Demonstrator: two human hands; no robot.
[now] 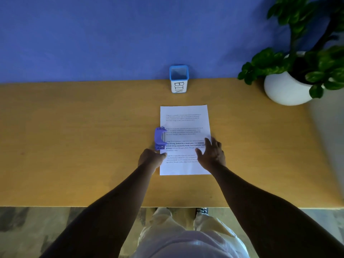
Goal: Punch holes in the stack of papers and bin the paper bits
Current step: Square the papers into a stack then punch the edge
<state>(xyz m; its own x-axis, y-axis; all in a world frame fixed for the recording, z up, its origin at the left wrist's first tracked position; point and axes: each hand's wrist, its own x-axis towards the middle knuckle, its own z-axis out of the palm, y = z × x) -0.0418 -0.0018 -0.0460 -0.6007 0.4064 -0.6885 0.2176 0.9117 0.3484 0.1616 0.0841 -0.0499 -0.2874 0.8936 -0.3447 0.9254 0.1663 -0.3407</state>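
Observation:
A stack of white printed papers (184,125) lies flat on the wooden table (74,136), long side running away from me. A purple hole punch (160,138) sits over the middle of the stack's left edge. My left hand (151,159) is just below the punch, at the stack's left edge, fingers curled and thumb touching the paper; it holds nothing that I can see. My right hand (212,152) rests with spread fingers on the stack's lower right part. A small blue-rimmed container labelled BIN (178,79) stands at the table's far edge, beyond the papers.
A white pot (284,90) with a leafy green plant stands at the table's far right corner. A blue wall (111,34) rises behind the table. My legs and the tiled floor show below the table's near edge.

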